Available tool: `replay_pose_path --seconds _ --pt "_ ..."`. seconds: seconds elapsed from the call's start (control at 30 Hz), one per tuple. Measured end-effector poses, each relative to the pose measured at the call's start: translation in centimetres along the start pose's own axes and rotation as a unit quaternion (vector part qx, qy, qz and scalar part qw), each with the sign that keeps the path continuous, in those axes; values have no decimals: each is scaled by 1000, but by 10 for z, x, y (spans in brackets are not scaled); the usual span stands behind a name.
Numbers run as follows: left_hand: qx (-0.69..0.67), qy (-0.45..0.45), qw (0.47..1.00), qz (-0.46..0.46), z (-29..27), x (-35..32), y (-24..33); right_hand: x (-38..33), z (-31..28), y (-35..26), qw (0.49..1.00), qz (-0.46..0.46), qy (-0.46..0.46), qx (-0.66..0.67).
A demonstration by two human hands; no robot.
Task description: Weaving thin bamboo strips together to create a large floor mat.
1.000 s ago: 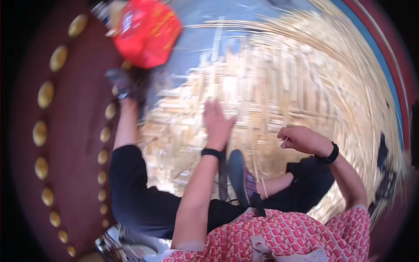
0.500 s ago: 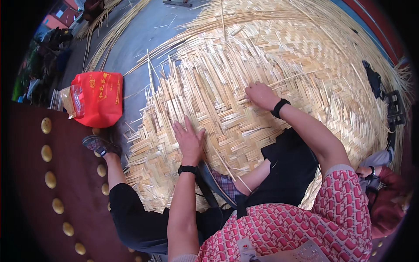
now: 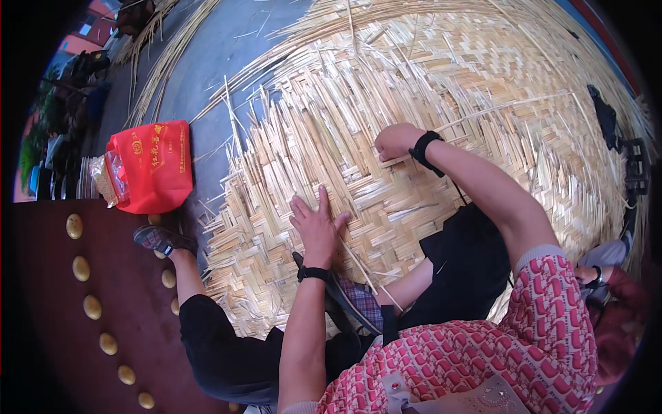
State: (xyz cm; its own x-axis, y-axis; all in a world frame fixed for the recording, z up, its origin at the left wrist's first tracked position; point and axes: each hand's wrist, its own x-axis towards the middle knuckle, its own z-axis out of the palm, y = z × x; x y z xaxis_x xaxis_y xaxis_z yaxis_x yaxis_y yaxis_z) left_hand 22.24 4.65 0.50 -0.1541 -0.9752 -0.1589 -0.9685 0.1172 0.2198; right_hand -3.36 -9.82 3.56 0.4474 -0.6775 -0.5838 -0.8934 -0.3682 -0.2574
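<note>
While left hand lies splayed on woven mat, right grip clenched round pale strip.

Left hand spreads on a woven mat; right hand grips a pale strip.

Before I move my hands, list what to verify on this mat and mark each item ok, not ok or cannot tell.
1. Left hand open, fingers spread over the woven mat: ok.
2. Right hand firmly gripping a strip: cannot tell; its fingers are curled and hide the hold.
3. Strip ends along the mat's upper-left edge woven in: not ok, many stick out.
4. Red bag clear of both hands: ok, it stands off to the left.
5. Mat free of feet: not ok, a plaid shoe is over it beside the left wrist.
</note>
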Motion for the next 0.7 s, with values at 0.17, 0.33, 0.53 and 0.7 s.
replay_pose_path --seconds 0.17,0.33,0.53,0.7 --pt "18 -6 1000 15 2 0 3 -27 31 -6 979 -8 192 -62" --pt "67 23 997 34 9 -4 -4 -51 21 12 958 60 261 -101" --pt "65 18 997 38 3 -5 7 -133 16 123 948 170 249 -104" --pt "49 2 998 33 6 -2 9 -168 31 162 934 267 221 -87"
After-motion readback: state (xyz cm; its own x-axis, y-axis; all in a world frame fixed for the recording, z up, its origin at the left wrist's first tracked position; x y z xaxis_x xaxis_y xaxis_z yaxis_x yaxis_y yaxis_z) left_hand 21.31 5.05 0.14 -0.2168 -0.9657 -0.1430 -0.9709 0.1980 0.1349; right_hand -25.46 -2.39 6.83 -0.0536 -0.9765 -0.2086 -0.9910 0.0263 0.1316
